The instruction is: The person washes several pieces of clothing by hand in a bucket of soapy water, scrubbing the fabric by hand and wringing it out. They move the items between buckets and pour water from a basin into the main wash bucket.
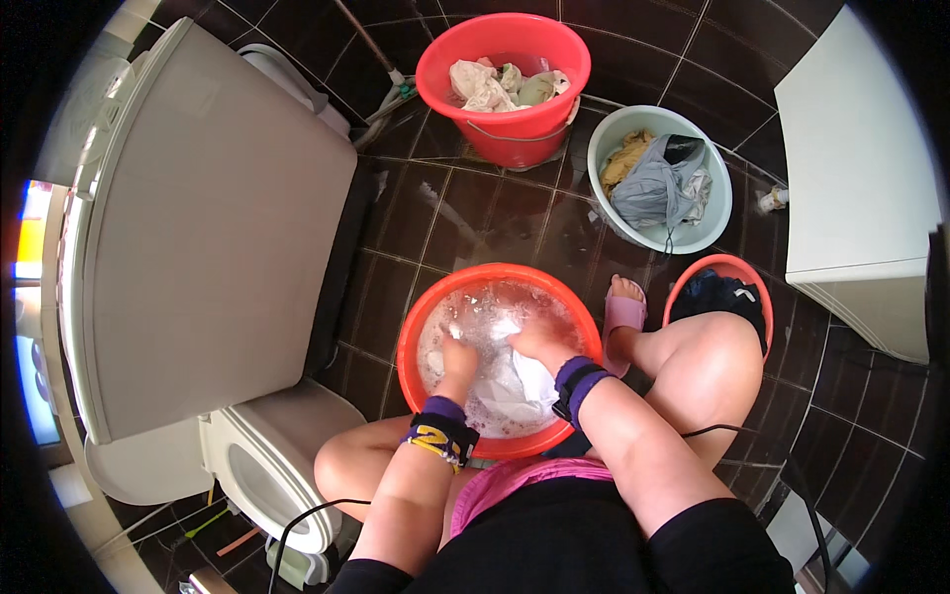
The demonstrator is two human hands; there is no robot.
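Note:
An orange-red basin (410,342) of sudsy water stands on the floor before me. A white cloth (534,381) lies partly under the foam in it. My left hand (457,356) reaches into the left part of the basin; its fingers are lost in suds, so what they hold cannot be made out. My right hand (539,343) is closed on the white cloth near the basin's middle, its fingertips partly under water. Purple wristbands (582,384) with black straps circle both wrists.
Behind the basin stand a red bucket (515,134) of cloths and a pale blue tub (604,213) of clothes. A small red basin (683,287) with dark clothing is by my right knee. A white toilet (262,475) and a large pale appliance (218,238) flank my left.

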